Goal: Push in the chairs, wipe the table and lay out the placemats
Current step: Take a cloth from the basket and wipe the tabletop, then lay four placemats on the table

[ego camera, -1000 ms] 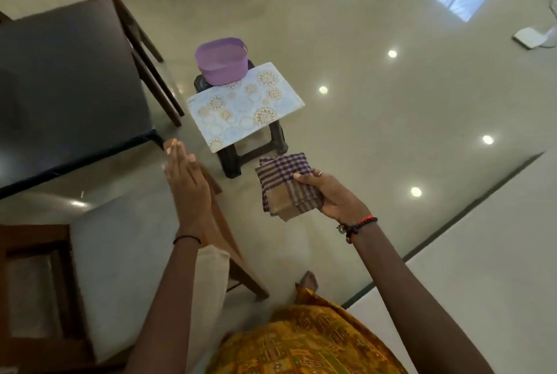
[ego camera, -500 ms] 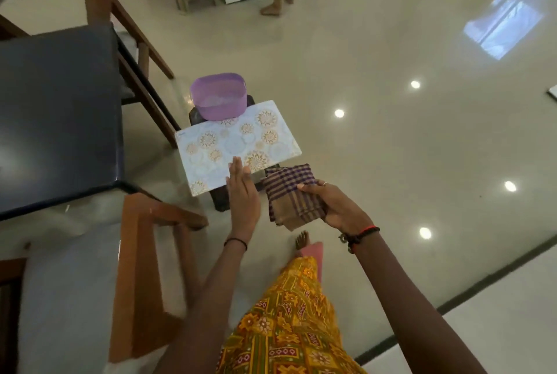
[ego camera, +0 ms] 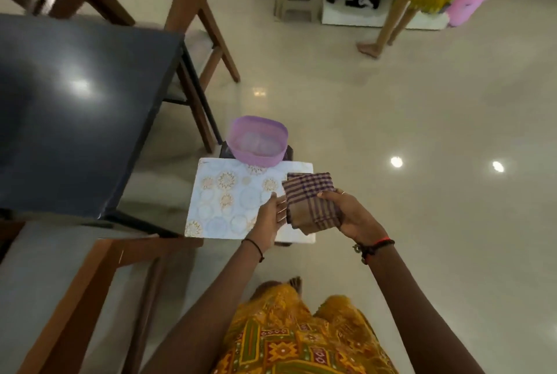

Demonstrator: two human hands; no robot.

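Fingers (ego camera: 330, 197) of right hand (ego camera: 354, 218) grip cloth (ego camera: 307, 191).

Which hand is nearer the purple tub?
Left. The left hand sits below the purple tub, over the placemat; the right hand, gripping the checked cloth, is farther right.

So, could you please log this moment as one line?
right hand: grips folded checked cloth | left hand: open, fingers at cloth edge | placemat: on stool, purple tub at far edge
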